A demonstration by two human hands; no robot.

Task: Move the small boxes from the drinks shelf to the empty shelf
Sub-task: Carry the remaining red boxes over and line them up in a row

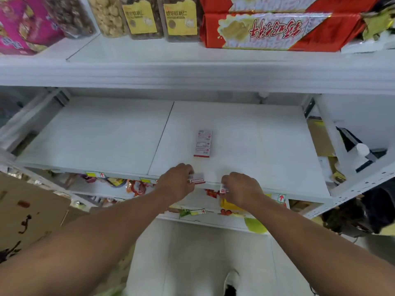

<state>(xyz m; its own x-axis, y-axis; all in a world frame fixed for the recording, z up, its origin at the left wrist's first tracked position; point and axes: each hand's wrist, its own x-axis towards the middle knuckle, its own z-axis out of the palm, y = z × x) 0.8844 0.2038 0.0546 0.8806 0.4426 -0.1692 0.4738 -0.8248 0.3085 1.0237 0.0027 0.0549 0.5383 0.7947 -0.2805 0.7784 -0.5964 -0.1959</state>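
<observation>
A small white box with red print (202, 143) lies flat on the wide white shelf (106, 135), right of the middle seam. At the shelf's front edge my left hand (176, 182) grips another small white and red box (197, 178), which pokes out to the right of the fingers. My right hand (240, 190) holds a third small box (224, 188), mostly hidden under the curled fingers, just below the front lip of the shelf. The two hands are a short gap apart.
Above, a shelf carries jars of snacks (141, 16), a pink bag (23, 24) and red packets (277, 30). Snack packets (136, 186) fill the shelves below. A cardboard carton (27, 212) stands at the left, and a white bracket and bottle (361, 150) at the right.
</observation>
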